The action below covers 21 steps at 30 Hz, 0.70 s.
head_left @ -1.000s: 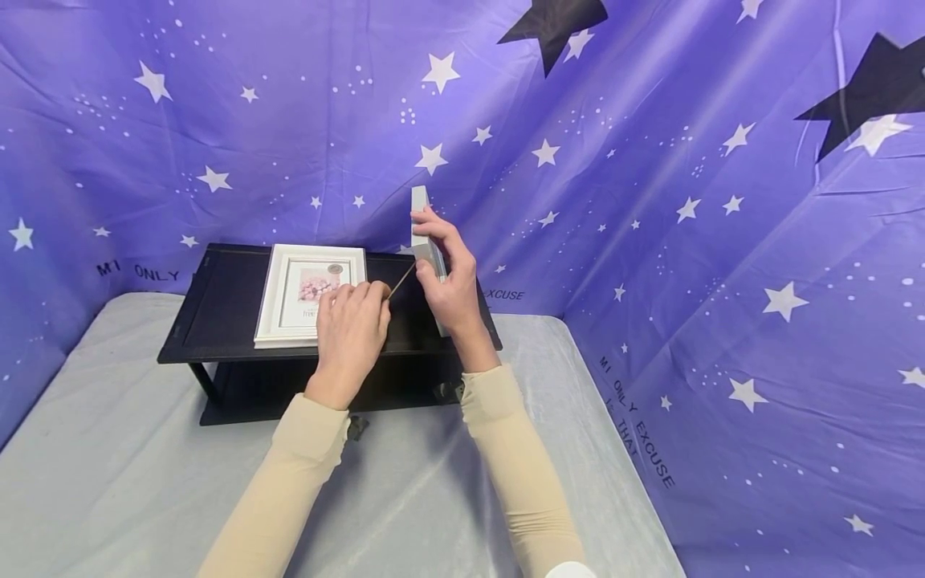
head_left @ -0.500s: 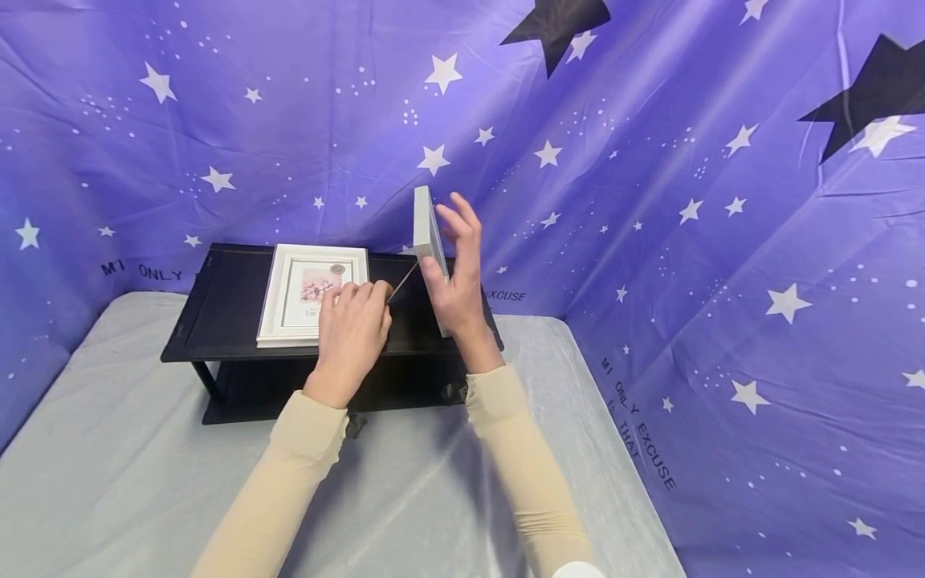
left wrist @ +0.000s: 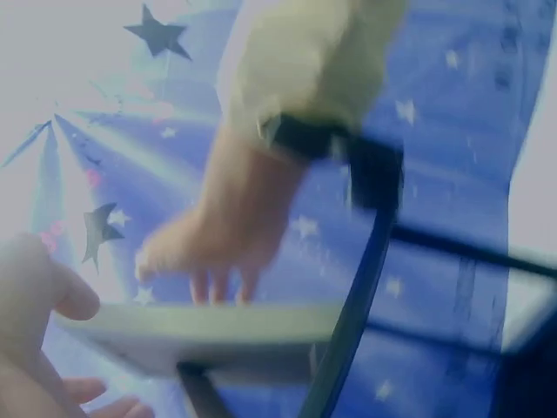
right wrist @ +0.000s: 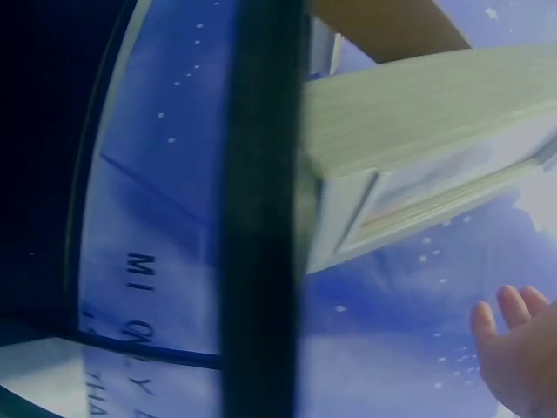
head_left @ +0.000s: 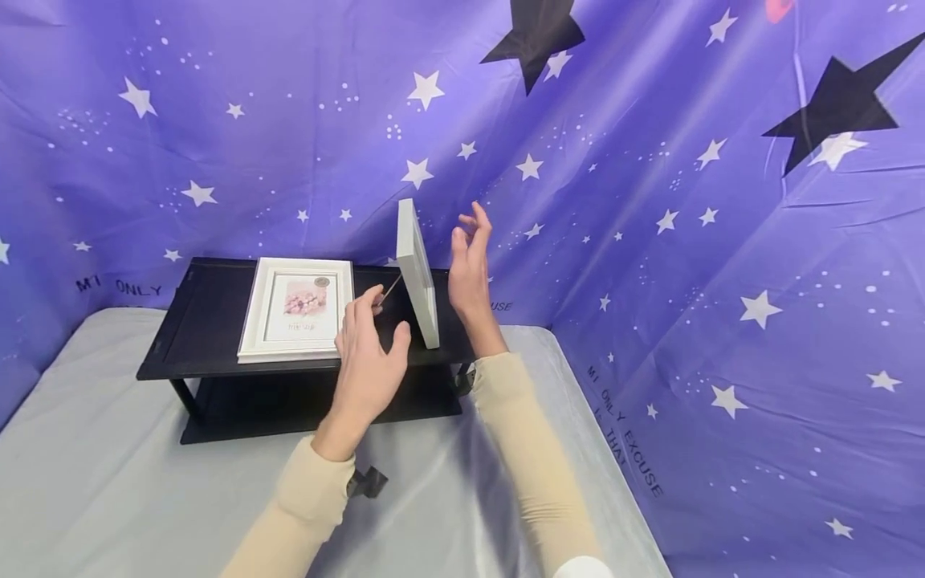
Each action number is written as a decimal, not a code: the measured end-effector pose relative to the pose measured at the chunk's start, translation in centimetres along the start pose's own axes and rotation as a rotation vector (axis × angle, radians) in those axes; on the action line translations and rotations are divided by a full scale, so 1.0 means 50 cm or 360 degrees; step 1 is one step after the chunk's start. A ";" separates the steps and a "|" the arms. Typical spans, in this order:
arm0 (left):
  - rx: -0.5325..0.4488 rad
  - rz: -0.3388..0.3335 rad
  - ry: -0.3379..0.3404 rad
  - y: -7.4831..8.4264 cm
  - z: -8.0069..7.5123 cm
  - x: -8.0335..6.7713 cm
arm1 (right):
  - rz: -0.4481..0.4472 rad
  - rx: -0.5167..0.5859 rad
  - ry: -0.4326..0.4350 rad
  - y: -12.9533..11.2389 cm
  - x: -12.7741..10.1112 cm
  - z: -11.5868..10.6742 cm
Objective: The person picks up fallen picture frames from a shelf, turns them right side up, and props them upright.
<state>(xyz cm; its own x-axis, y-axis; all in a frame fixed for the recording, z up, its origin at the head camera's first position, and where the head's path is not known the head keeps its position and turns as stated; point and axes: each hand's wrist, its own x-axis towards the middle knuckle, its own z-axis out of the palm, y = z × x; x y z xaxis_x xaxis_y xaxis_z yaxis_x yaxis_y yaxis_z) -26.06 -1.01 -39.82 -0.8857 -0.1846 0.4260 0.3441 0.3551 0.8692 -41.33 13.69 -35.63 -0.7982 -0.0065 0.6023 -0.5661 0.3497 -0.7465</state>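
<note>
A white wooden picture frame (head_left: 417, 273) stands upright on its lower edge on the low black wooden table (head_left: 209, 321), turned nearly edge-on to the person and propped by a thin brown strut at its back. The person's right hand (head_left: 468, 269) is spread just beside the frame's front face, fingers straight and apart, holding nothing. The left hand (head_left: 370, 361) hovers behind the frame with loose, parted fingers, its fingertips close to the strut; whether they touch it I cannot tell. To my eye this is the setting-up step: the frame looks balanced on its own, with both hands just off it. The next move seems to call for drawing the hands clear without brushing the frame or strut, since a light knock could tip it. A second white frame with a pink flower print (head_left: 295, 308) lies flat on the table to the left. The right wrist view shows the standing frame's front moulding and inner picture edge (right wrist: 435, 157), which the head view hides; the left wrist view is blurred but shows the frame's back (left wrist: 200, 335) with fingers beyond it.
</note>
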 end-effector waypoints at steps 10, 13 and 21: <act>-0.0107 -0.0077 -0.0074 -0.002 0.045 -0.024 | 0.0393 -0.0100 -0.0405 0.057 -0.022 0.026; -0.0058 -0.0014 -0.0114 -0.005 0.054 -0.025 | 0.0406 -0.0090 -0.0486 0.064 -0.025 0.028; 0.0119 0.0099 -0.0162 -0.013 0.067 -0.023 | 0.0417 -0.0104 -0.0504 0.075 -0.032 0.028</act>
<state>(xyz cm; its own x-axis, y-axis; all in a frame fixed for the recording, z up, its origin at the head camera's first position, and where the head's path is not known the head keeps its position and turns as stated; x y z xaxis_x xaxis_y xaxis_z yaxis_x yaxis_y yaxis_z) -26.32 2.02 -41.71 -0.8917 -0.0676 0.4475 0.3784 0.4312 0.8191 -42.45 13.69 -39.78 -0.9431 -0.1937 0.2702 -0.3295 0.4365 -0.8372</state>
